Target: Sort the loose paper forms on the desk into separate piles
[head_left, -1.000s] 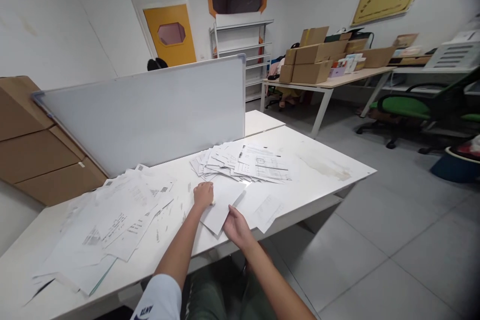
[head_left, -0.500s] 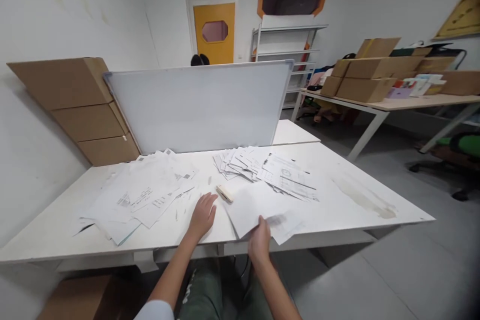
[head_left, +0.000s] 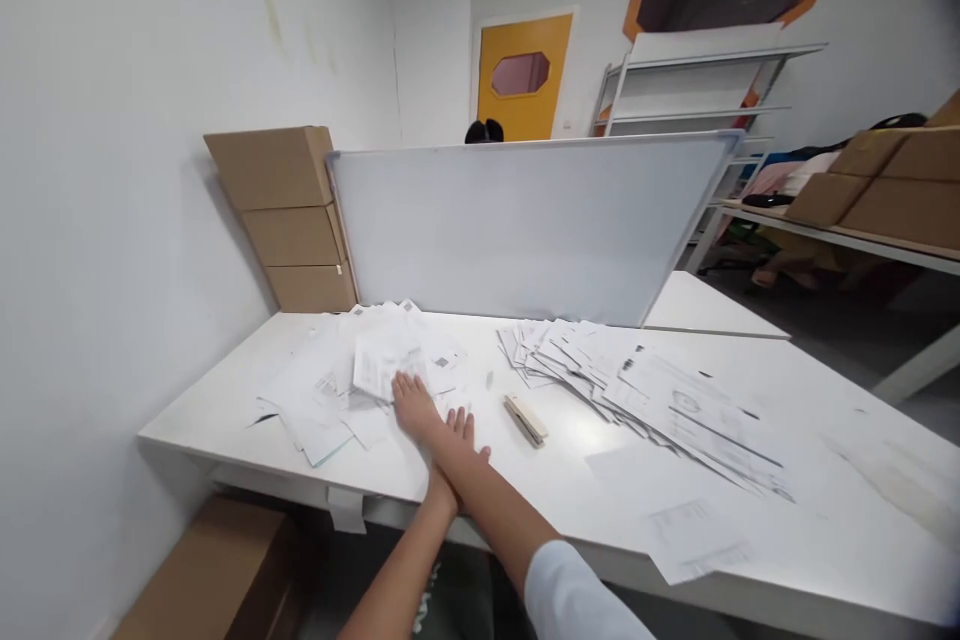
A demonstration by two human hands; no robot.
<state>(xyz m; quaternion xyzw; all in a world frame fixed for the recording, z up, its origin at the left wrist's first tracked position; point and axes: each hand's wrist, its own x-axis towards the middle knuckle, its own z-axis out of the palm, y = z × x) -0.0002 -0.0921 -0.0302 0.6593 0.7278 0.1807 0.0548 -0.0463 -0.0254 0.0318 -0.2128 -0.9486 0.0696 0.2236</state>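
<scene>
Beside left hand (head_left: 459,435), beige stapler (head_left: 526,420)

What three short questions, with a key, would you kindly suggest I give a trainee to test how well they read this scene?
1. Open question: which tool lies on the desk between the papers on the left and the fanned papers on the right?
2. True or false: the left forearm crosses over the right forearm.
3. Multiple choice: which hand touches the printed sheet over the papers on the left?
A left
B right
C neither

Key:
1. A beige stapler.
2. False: the right forearm crosses over the left forearm.
3. B, the right hand.
</scene>
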